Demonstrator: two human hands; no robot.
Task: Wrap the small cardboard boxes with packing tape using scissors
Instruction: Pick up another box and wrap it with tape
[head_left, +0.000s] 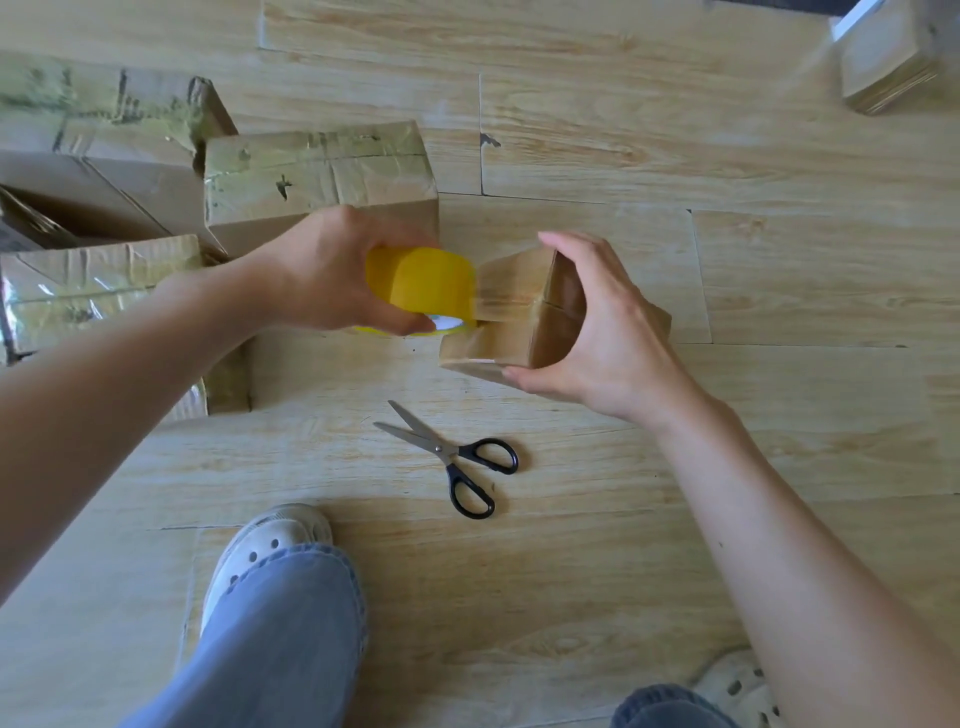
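The left hand (332, 270) curls around a yellow packing tape roll (421, 283), covering its far side; only a sliver of the white core shows beneath the fingers. A clear strip of tape (496, 304) runs from the roll to the small cardboard box (553, 332), blurred where it stretches. The right hand (608, 338) clamps this box, thumb on the far edge and fingers under the near corner. The palm hides the box's right side, so whether the box touches the wooden floor (675, 156) cannot be told. The box sits mid-scene, tilted, just right of the roll.

At the left a cluster of larger taped boxes (317, 176) is cut off by the frame edge. The nearest one is partly hidden behind the left forearm. In the far right corner a stack of flat cardboard (893, 62) is blurred and cropped by the top and right edges.

The scissors (452, 457) lie on the floor just near of the box. Their blades are parted and point far-left, and the black handles lie toward the near side. A white clog (270, 545) and a jeans leg (280, 649) fill the near left. A second clog (737, 691) is cut off behind the right forearm. Bare floor lies to the right of and beyond the box, up to the cardboard stack.
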